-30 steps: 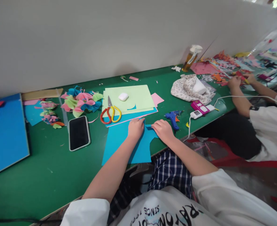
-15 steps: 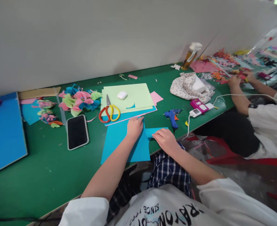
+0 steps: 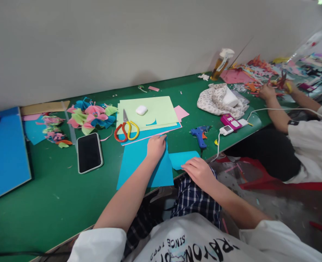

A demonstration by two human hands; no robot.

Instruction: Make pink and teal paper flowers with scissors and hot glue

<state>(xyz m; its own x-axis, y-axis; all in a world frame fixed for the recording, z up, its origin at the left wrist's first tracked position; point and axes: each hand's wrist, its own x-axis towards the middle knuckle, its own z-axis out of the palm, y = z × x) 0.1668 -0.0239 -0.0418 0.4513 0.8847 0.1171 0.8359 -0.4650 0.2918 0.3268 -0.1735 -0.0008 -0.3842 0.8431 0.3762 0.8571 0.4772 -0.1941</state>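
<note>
My left hand (image 3: 156, 146) presses down on the upper right corner of a large blue paper sheet (image 3: 139, 163) lying on the green table (image 3: 68, 196); its fingers are curled flat against the sheet. My right hand (image 3: 197, 171) grips the near edge of a smaller blue paper piece (image 3: 183, 158), which lies torn off to the right of the sheet at the table's front edge. Red and yellow scissors (image 3: 126, 130) rest on a stack of pale green paper (image 3: 150, 112) just behind my left hand.
A black phone (image 3: 89, 151), paper flowers (image 3: 91, 115) and a blue board (image 3: 5, 153) lie left. A white earbud case (image 3: 141, 110), blue glue gun (image 3: 200, 134), pink device (image 3: 231, 121) and cloth bag (image 3: 218, 100) sit right. Another person's hands (image 3: 267, 91) work among paper scraps at far right.
My right hand has pulled back toward me and to the right, tearing the small blue piece away from the large sheet. My left hand stayed pressed on the sheet.
</note>
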